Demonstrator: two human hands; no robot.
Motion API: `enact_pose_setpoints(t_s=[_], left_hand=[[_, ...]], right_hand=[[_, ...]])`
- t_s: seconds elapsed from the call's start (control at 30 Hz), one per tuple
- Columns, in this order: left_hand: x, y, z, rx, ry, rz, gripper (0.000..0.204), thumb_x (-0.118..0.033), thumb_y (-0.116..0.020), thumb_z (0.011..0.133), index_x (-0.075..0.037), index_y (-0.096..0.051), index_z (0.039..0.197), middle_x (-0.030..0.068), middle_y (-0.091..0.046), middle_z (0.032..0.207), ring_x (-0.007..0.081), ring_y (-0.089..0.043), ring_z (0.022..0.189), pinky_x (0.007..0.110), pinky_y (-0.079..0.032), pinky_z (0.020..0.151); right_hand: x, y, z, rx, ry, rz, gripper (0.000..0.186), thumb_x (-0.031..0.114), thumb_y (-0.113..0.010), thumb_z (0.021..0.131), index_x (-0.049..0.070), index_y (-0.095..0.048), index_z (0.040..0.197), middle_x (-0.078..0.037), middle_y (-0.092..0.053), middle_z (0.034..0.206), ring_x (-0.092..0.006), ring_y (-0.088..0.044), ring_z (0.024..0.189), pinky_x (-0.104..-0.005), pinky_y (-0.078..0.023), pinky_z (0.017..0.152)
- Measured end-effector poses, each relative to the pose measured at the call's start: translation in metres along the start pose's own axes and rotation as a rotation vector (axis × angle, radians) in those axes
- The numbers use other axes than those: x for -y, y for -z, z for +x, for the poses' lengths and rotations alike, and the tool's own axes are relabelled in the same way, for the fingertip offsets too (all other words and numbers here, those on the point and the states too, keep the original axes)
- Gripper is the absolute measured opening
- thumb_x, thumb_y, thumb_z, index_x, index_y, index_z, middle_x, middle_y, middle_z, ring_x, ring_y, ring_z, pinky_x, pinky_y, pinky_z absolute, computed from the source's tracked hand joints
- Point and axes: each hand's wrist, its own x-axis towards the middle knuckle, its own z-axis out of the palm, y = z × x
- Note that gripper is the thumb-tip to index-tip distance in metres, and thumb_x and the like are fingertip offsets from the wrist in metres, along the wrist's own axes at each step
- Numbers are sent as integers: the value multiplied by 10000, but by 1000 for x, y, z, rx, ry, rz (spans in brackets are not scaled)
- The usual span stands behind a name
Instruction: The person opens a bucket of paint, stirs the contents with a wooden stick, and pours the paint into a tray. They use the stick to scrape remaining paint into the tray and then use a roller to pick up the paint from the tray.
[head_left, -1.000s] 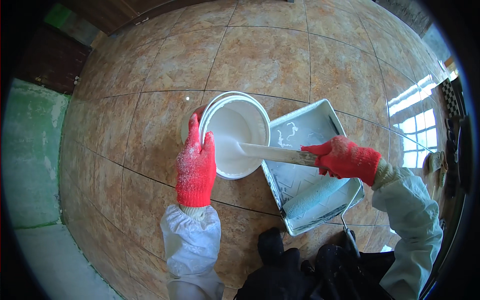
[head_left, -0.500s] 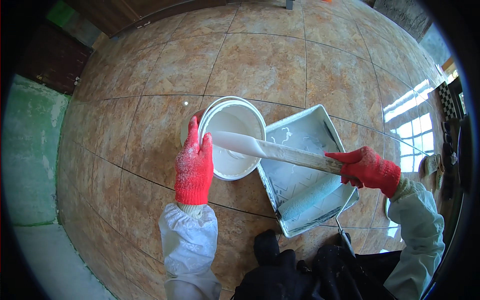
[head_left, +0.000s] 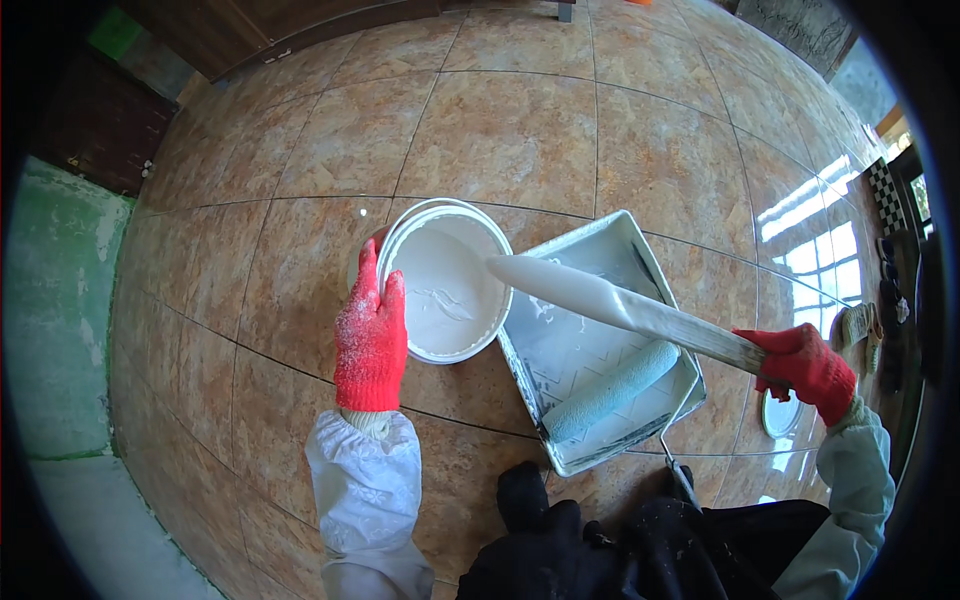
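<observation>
My left hand (head_left: 371,345), in a red glove dusted with white, grips the side of a white bucket (head_left: 446,357), its thumb by the rim. White paint (head_left: 430,260) lies inside, with a ridged trail on its surface. My right hand (head_left: 808,372), also red-gloved, is closed around the bare end of a wooden stick (head_left: 690,335). Thick white paint coats the stick's other half, and its tip hovers at the bucket's right rim. Below the stick sits a paint tray (head_left: 655,262), wet with white paint. A pale blue-green roller (head_left: 610,392) lies across the tray's near part.
Brown tiles (head_left: 510,125) cover the floor. A round white lid (head_left: 781,413) lies right of the tray. Footwear (head_left: 857,325) lines the right side. A patchy green wall (head_left: 72,300) stands at the left, and wooden furniture (head_left: 270,30) is at the back.
My right hand has moved right, drawing the stick out of the bucket's mouth. The white lid has come more into view. My left hand keeps its hold on the bucket.
</observation>
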Motion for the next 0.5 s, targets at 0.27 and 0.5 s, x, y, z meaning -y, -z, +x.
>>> enact_pose_setpoints(t_s=[0.27, 0.5], left_hand=[[-17, -1, 1, 20, 92, -55, 493, -203, -456, 978, -59, -352, 1437, 178, -473, 1395, 248, -492, 1261, 346, -392, 1026], [-13, -6, 1, 18, 75, -49, 488, -194, -453, 975, -42, -360, 1428, 189, -459, 1404, 267, -476, 1275, 348, -384, 1034]], right_hand=[[-37, 15, -14, -114, 53, -86, 467, 8, -577, 783, 63, -613, 1245, -55, -651, 661, -65, -550, 504, -233, -457, 469], [-44, 10, -12, -297, 400, -433, 480, -69, -632, 771, 90, -632, 1223, -139, -697, 821, -171, -649, 635, -302, -516, 593]])
